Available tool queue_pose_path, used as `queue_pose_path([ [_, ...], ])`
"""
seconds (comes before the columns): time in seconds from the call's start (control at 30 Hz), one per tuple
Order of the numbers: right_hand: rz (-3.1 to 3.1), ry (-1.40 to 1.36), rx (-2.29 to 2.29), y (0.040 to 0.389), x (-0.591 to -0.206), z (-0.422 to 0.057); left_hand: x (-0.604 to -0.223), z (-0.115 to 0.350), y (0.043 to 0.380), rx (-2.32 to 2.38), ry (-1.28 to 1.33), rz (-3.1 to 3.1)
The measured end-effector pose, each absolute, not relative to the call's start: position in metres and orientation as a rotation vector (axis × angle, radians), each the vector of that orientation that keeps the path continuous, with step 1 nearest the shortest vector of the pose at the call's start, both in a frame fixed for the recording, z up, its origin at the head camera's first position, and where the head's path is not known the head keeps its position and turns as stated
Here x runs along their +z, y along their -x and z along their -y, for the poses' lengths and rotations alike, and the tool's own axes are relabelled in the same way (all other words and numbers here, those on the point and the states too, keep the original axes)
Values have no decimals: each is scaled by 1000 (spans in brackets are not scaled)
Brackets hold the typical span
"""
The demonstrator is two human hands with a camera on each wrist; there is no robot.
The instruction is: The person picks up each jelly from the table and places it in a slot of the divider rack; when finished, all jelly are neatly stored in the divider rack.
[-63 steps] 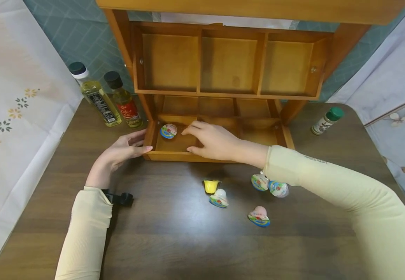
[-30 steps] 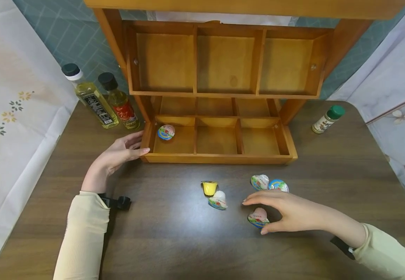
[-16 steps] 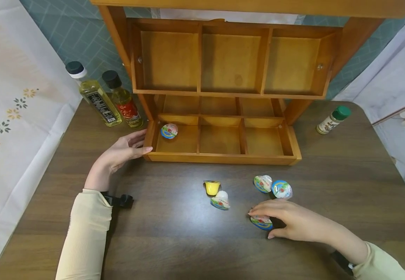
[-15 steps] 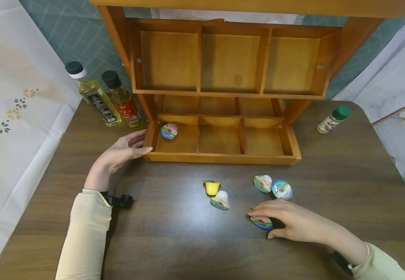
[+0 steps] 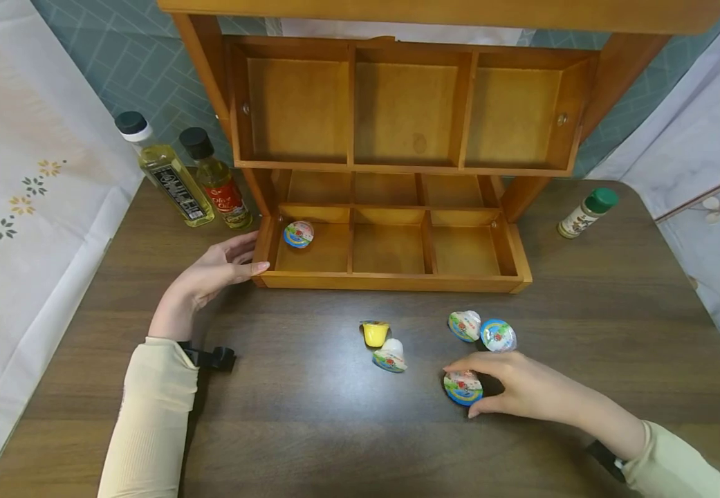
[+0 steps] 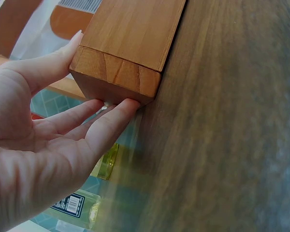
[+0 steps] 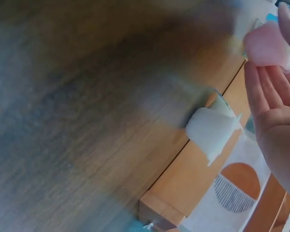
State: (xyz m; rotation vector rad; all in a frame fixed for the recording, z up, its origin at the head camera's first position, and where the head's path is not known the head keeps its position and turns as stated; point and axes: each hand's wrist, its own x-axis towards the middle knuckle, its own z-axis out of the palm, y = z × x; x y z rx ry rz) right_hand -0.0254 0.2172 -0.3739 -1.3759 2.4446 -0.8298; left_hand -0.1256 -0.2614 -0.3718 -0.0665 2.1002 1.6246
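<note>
My right hand (image 5: 524, 387) pinches a pink jelly cup (image 5: 462, 389) between thumb and fingers, its printed lid turned up towards the head camera. In the right wrist view the pink cup body (image 7: 268, 44) lies between thumb and fingertips. At the front left corner of a wooden rack's lower tray (image 5: 391, 282), my left hand (image 5: 210, 273) holds the wall, thumb on the rim and fingers against the outer side. Another jelly cup (image 5: 298, 234) sits in that tray's left compartment. Near the right hand lie two cups, a white one (image 5: 464, 325) and a lid-up one (image 5: 498, 335).
A yellow cup (image 5: 375, 333) and a white cup (image 5: 390, 355) lie mid-table. Two oil bottles, a taller one (image 5: 173, 180) and a red-labelled one (image 5: 221, 190), stand left of the rack. A green-capped shaker (image 5: 586, 213) stands right. The upper tray (image 5: 397, 169) overhangs the lower one.
My right hand has come from the lower tray down to the pink jelly cup and taken hold of it, tilting its lid upward. The left hand has stayed at the tray corner.
</note>
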Motion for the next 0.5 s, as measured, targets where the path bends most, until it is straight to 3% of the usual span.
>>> queue_pose_path([
  [0.5,-2269,1160,-1165,37,-358,-205,-370,260,125,1623,58,-2097],
])
